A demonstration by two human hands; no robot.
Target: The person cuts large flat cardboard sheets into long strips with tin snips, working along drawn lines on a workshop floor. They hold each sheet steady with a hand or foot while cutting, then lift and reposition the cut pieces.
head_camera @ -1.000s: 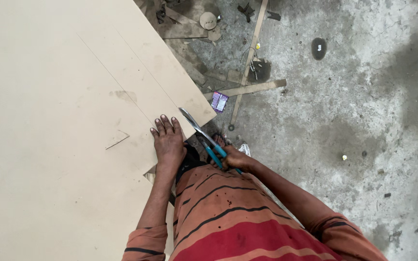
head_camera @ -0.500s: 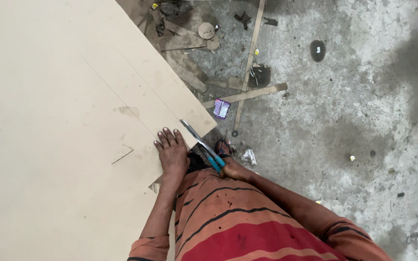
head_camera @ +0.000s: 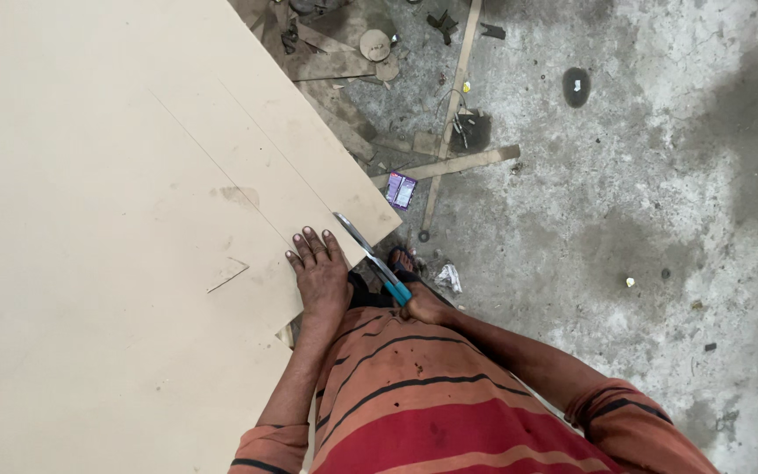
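We see the left hand (head_camera: 319, 274) pressed flat, fingers spread and released, on the near edge of the large beige board (head_camera: 107, 219), holding nothing but bearing down on its surface. Just to the right of that hand, the right hand (head_camera: 427, 305) is clenched around the blue handle of 1 hand saw (head_camera: 372, 254), whose metal blade runs up and away from the handle and meets the board's edge near its right corner; we cannot tell how deep the blade sits in the material. We count 1 board, filling the whole left side of the view, with 2 thin straight lines running diagonally across it and 1 small angled cut mark to the left of the left hand. The person's orange, red and black striped shirt (head_camera: 432, 412) fills the bottom of the view below the board's edge. Right of the board lies the grey concrete floor (head_camera: 660, 219). On it, beyond the board's right corner, we count 1 small purple packet (head_camera: 401, 190), 2 long wood strips (head_camera: 449, 164) crossing each other, 1 crumpled white scrap (head_camera: 448, 278) near the saw hand, and 1 dark round patch (head_camera: 576, 86) farther off. Above the board's far right edge sits a heap of wood offcuts (head_camera: 344, 53), too jumbled to count.
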